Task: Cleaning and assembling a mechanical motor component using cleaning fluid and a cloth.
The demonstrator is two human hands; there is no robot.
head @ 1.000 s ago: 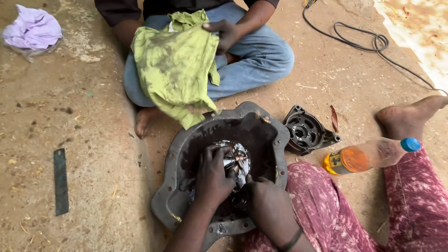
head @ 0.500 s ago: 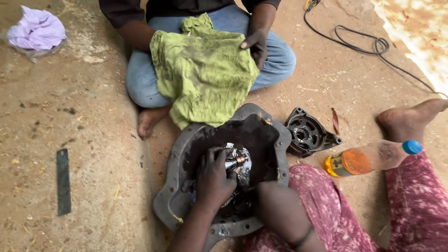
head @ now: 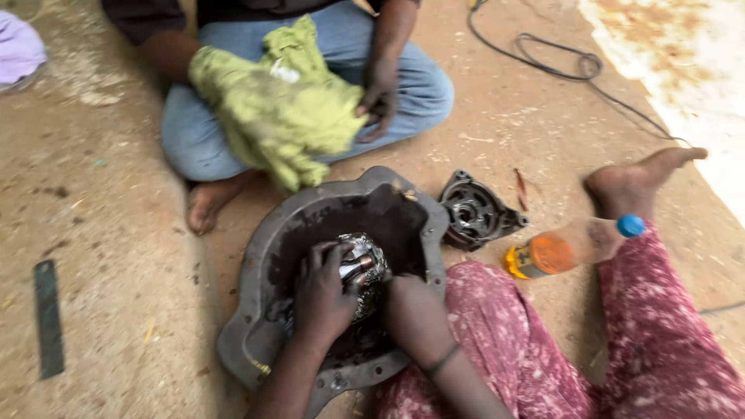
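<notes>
There is one camera, worn on the person's head. It looks down and a bit forward at the dirt floor [head: 109, 209]. It is close: the left hand [head: 322, 299] and right hand [head: 411, 314] come up from the bottom edge, in the metal casing [head: 256, 341]. Across from it, at the top, another person [head: 403, 85] sits facing the camera. No second view shares the scene.
</notes>
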